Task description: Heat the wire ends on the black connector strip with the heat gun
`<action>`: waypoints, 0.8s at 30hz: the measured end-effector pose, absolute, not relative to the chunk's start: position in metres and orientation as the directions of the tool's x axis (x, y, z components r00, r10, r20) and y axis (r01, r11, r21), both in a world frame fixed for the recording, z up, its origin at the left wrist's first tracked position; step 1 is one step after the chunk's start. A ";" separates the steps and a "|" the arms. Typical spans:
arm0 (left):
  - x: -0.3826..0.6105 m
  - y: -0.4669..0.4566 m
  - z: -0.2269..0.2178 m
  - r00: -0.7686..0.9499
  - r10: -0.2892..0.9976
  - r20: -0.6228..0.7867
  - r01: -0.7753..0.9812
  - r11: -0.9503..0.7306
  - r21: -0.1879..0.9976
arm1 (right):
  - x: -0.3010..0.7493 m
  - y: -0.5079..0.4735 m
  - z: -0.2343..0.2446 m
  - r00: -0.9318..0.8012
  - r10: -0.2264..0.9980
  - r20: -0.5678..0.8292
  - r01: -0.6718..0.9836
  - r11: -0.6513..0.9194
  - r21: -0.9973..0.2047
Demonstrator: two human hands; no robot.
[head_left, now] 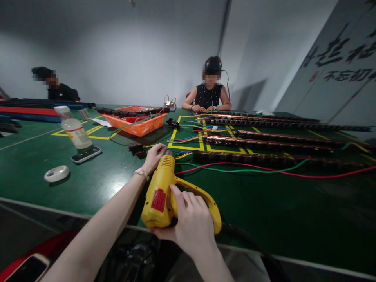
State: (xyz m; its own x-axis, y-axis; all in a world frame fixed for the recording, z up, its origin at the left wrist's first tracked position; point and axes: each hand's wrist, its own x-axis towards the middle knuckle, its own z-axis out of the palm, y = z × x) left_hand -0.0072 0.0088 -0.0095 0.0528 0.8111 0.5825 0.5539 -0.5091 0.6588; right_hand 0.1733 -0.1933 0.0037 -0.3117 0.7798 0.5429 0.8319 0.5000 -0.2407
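My right hand (194, 221) is closed around a yellow heat gun (160, 178), which has a red label on its side. The gun's metal nozzle (168, 153) points away from me, close beside my left hand (153, 157). My left fingers are pinched on thin wires; the exact spot they grip is partly hidden. Blue and yellow wires (184, 155) run from there to a long black strip (235, 157) on the right. Just left of my fingers, a black connector (136, 148) lies on the table.
More long strips (264, 145) lie across the green table (96, 186), with red and green wires (249, 167) nearer me. An orange basket (138, 127), a bottle (76, 133), a phone-like device (86, 155) and a white ring-shaped object (56, 173) stand leftward. Two people sit opposite.
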 end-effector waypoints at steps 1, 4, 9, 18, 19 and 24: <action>-0.008 0.008 -0.009 0.056 0.805 0.590 0.558 -0.515 0.650 | 0.173 -0.194 0.004 -0.302 0.779 0.549 0.834 0.495 -0.244; -0.010 0.008 -0.007 0.075 0.786 0.613 0.589 -0.531 0.609 | 0.172 -0.194 0.003 -0.283 0.773 0.568 0.836 0.489 -0.248; -0.015 0.008 -0.006 0.130 0.747 0.652 0.609 -0.579 0.542 | 0.181 -0.188 0.002 -0.281 0.728 0.625 0.816 0.524 -0.243; -0.015 0.010 -0.013 0.114 0.732 0.672 0.621 -0.580 0.526 | 0.220 -0.187 0.005 -0.250 0.750 0.612 0.857 0.466 -0.221; -0.015 0.011 -0.014 0.116 0.730 0.674 0.622 -0.582 0.524 | 0.223 -0.188 0.005 -0.244 0.757 0.606 0.861 0.457 -0.223; -0.013 0.012 -0.015 0.109 0.733 0.672 0.635 -0.571 0.520 | 0.237 -0.190 0.007 -0.326 0.719 0.614 0.844 0.514 -0.154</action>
State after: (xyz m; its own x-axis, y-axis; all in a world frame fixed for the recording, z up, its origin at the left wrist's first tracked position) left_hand -0.0134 0.0123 -0.0153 0.1087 0.7328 0.6717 0.6350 -0.5711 0.5203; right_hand 0.2367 -0.1897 0.0066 -0.3264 0.7187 0.6140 0.8437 0.5144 -0.1537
